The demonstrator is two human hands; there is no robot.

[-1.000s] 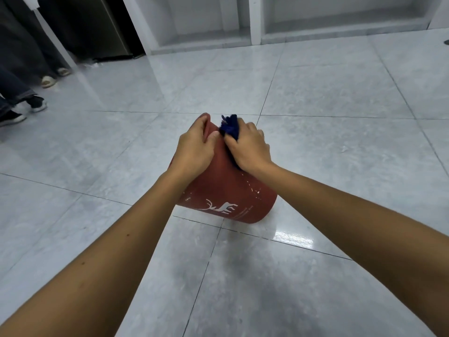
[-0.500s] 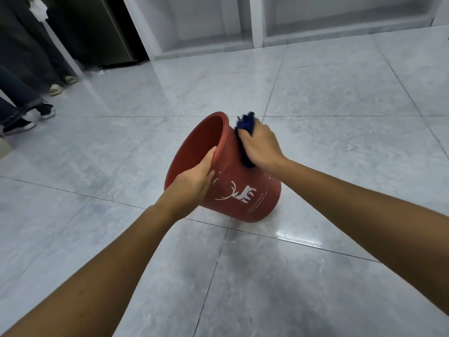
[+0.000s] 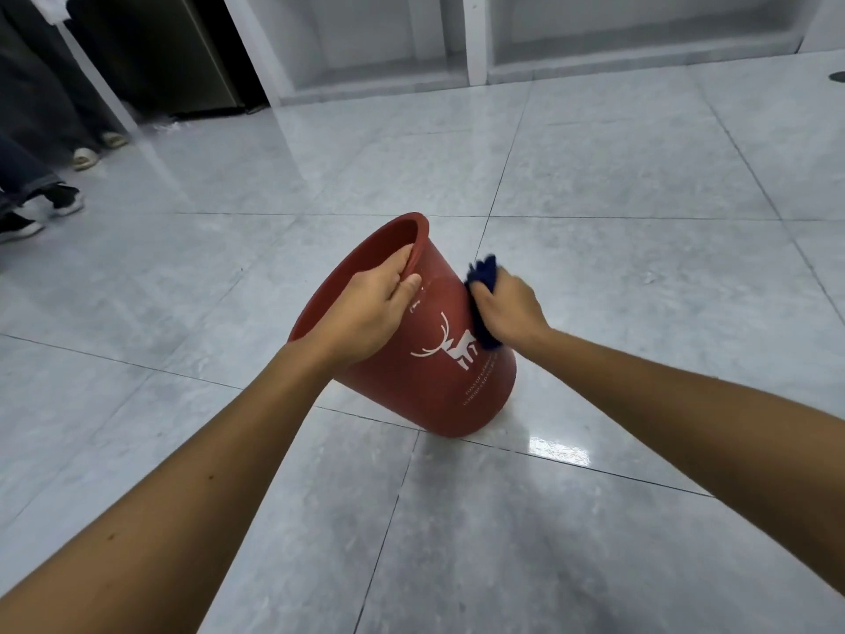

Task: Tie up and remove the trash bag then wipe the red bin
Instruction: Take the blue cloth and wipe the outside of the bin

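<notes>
Leaning on one edge of its base, the bin (image 3: 439, 391) sits tilted on the tiled floor (image 3: 594, 176) in the middle of the view. Its long axis slants from the base at near right up to the mouth at far left, and the mouth faces left and away, so little of the inside shows. The left hand (image 3: 366, 308) grips the near rim: thumb on the outer wall, fingers curled over the lip, their tips hidden inside. The right hand (image 3: 512, 308) is clamped on a blue cloth (image 3: 482, 276) and presses it to the bin's right wall. Most of the cloth is covered by the hand, with a tuft sticking out at the far end and an edge below the palm. A white deer (image 3: 450, 347) is printed on the near wall; the fine white lines of writing under it are too small to read. At far left, shoes (image 3: 55, 203) and trouser legs are cut off by the frame edge
</notes>
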